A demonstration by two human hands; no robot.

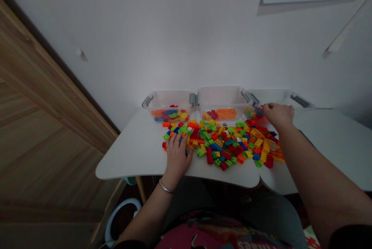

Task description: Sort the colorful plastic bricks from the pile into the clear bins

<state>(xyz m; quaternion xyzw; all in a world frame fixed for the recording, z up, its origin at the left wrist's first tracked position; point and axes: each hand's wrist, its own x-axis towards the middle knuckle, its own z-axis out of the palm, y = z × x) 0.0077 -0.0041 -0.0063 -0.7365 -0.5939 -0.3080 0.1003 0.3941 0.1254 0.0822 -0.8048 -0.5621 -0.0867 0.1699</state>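
A loose heap of colourful plastic building bricks (223, 144) covers the middle of a white table (133, 156). My left hand (177, 159) lies at the heap's left edge, with its fingers spread over a few bricks. A thin metal bangle (166, 187) circles that wrist. My right hand (279, 115) reaches far forward to the rim of the right clear plastic bin (276, 97), with its fingertips among bricks at the bin's front. Its curled fingers hide whether it holds a brick.
Two more clear bins with grey latches, the left (170, 103) and middle (221, 101), hold some bricks and stand against a white wall (174, 47). A wooden door (49, 97) runs along the left. A pale blue ring (120, 218) lies below the table.
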